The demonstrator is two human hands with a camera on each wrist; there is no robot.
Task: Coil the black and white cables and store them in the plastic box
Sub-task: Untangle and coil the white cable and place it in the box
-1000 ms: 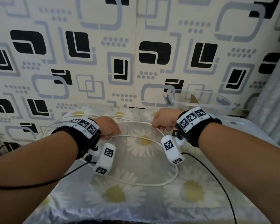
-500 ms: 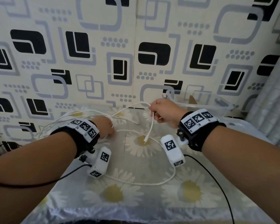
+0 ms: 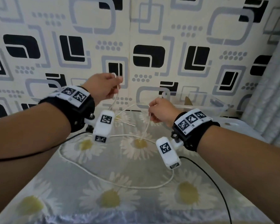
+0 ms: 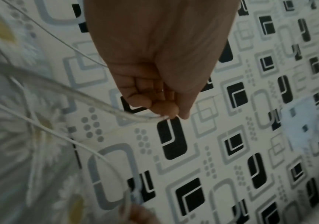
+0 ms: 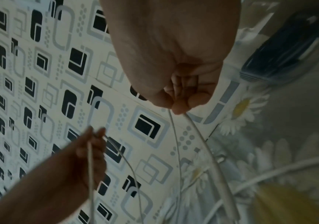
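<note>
Both forearms are showing bare, no sleeves. Each wrist is wearing a black band (image 3: 81, 113) topped with a white strip of square black-and-white markers. A white camera pod (image 3: 168, 153) with its own marker is hanging under each band on a screwed mount, trailing a thin black lead (image 3: 217, 188).

A daisy-print tablecloth (image 3: 136, 183) lies before geometric-patterned wallpaper (image 3: 152, 38).
</note>
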